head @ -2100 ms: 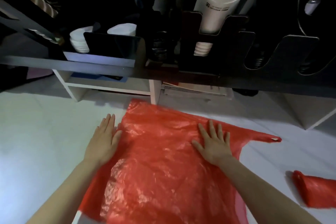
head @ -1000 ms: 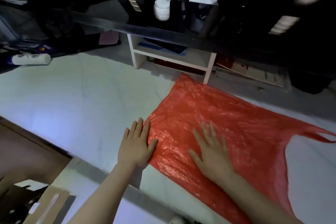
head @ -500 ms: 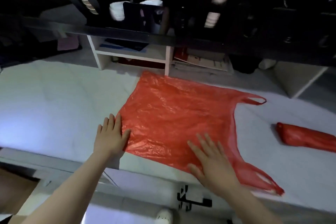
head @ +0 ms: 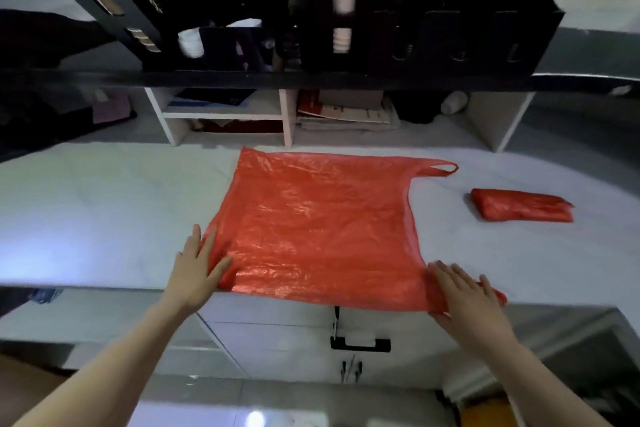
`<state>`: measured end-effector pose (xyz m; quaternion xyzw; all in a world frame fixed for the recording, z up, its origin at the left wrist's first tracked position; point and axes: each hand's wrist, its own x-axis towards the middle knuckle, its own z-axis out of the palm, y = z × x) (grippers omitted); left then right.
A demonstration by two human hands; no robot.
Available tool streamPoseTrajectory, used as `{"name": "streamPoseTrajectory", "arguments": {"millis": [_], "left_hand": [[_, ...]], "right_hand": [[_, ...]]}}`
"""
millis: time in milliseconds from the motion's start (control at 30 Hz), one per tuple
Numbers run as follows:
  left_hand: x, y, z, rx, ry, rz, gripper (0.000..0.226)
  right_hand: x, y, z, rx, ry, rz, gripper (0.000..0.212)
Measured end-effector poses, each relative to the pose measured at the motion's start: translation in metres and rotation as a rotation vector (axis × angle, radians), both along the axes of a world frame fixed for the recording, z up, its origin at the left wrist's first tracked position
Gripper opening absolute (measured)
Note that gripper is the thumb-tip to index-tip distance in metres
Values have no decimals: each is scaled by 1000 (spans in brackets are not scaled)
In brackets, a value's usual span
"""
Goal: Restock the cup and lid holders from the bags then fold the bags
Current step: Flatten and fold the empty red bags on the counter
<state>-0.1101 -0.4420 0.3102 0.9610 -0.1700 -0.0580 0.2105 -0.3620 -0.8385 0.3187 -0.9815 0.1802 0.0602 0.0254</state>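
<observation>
White counter (head: 104,211): flat red plastic bag (head: 318,225), left hand (head: 197,270) and right hand (head: 467,298) spread flat on its near corners.

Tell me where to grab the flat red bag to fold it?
Probably along its near edge, coming from the front. The bag lies flat on the counter, so its middle offers no grip, but that edge seems to reach the counter's lip. The left hand and right hand rest on its near corners.
</observation>
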Motion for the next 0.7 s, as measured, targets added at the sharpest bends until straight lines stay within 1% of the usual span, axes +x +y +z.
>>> {"name": "streamPoseTrajectory", "arguments": {"millis": [67,133,200,300,367,467,600,667,700], "left_hand": [[-10,7,0,124,-42,-133,104],[-15,12,-2,202,-27,-228,116],[-15,14,0,237,12,-287,126],[-12,16,1,227,25,-304,138],[-12,16,3,220,13,-308,136],[-12,16,3,182,-27,-300,129],[-11,14,6,193,-46,-309,125],[-10,14,6,194,-45,-306,122],[-10,15,5,191,-46,-307,120]], "right_hand": [[-6,-2,6,45,-27,-20,67],[-9,-3,10,99,-116,-51,59],[-12,-5,12,150,-206,-92,49],[-16,-12,13,199,-306,-159,30],[-21,-17,12,239,-324,-265,22],[-30,-20,8,368,-291,-434,8],[-43,-26,5,495,-339,-606,11],[-54,-28,4,588,-409,-708,6],[-59,-29,4,679,-466,-775,1]]}}
